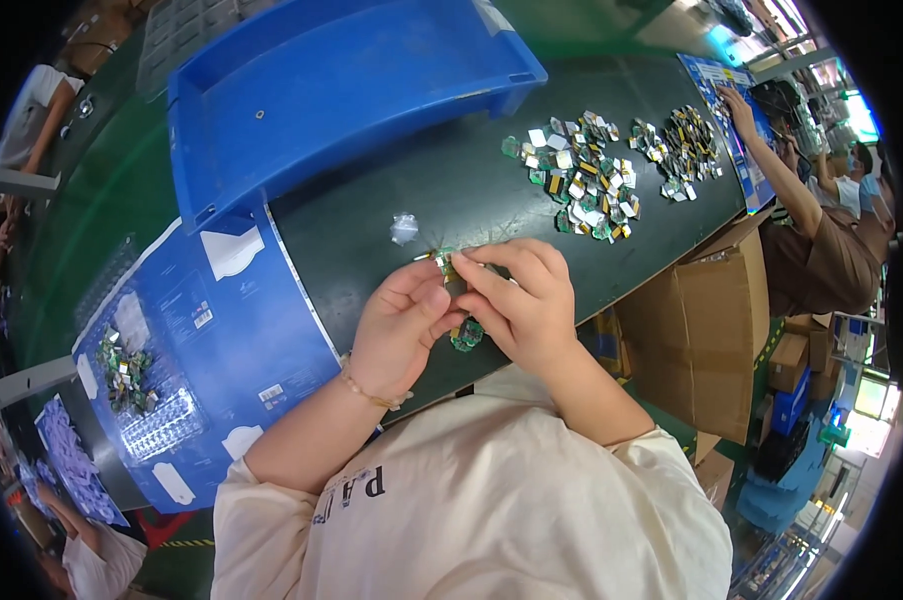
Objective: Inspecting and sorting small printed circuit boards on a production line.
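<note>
My left hand [396, 325] and my right hand [533, 305] meet over the dark table, fingers pinched on a small green circuit board [444, 257]. Fingertips cover much of the board, so its details are hidden. Just below my hands, another green board piece [466, 336] lies near the table's close edge. A crumpled, clear bit of plastic [404, 229] sits beyond my left fingers. To the right, a loose heap of small green boards with white and gold parts [581, 180] is spread on the table.
A second heap of boards [686, 150] lies farther right. A large blue bin [341, 90] stands at the far left. Blue printed sheet [221, 320] carries a clear tray [161, 425] and more small boards. An open cardboard box [686, 330] stands to the right; co-workers sit at both sides.
</note>
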A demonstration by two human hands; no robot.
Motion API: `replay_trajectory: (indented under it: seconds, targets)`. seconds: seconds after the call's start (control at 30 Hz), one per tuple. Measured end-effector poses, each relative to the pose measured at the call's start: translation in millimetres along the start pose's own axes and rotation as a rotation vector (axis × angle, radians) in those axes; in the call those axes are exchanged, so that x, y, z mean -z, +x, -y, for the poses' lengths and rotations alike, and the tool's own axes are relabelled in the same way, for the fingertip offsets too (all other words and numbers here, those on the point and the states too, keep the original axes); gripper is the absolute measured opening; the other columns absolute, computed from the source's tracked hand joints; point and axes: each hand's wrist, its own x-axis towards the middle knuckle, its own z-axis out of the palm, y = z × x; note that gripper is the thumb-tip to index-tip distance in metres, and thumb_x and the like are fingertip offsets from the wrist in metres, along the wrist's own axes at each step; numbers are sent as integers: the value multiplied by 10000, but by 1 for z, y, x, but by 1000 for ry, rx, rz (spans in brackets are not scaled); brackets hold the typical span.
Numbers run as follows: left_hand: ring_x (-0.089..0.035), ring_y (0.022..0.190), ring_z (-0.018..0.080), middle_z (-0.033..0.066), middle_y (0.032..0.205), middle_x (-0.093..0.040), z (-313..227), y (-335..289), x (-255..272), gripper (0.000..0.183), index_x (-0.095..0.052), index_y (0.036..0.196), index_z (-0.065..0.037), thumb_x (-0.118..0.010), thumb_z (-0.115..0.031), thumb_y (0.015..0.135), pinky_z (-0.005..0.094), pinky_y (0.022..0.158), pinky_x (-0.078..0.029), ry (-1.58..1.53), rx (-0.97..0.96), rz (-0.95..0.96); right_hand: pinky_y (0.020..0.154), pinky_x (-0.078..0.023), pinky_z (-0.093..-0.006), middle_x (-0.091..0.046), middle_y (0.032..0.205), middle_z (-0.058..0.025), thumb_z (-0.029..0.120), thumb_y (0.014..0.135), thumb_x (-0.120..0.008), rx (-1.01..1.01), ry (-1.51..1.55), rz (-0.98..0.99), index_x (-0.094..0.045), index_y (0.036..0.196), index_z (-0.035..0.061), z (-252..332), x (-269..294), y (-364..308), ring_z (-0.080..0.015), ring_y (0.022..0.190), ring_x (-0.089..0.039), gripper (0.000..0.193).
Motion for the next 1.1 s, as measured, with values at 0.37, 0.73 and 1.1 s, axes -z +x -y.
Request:
replay_trajectory:
  seconds: [0.37,0.73,1.1]
  targets:
    - [-596,971,124,35,1076,-605,2,0,-2,318,-498,1200,-81,-579,-89,892,251,817,-508,25,-57,-15,692,-391,-291,-656,952,23,130,626,-745,43,-142,-46,-693,892,146,6,2,-6,-171,835,-588,272]
    - [-595,1006,155,56,1113,-590,1,-2,-2,386,-474,1260,-58,-563,-35,884,261,847,-507,68,-54,-2,659,-373,-289,-652,954,31,127,599,-745,6,-162,-35,-703,877,172,3,5,-9,-163,812,-577,284]
    - [-598,1008,151,71,1115,-606,8,-3,4,319,-541,1192,-22,-570,-23,874,269,878,-514,222,-100,9,608,-362,-275,-665,897,27,109,604,-768,57,-116,-80,-673,806,160,2,5,-12,-135,734,-602,229]
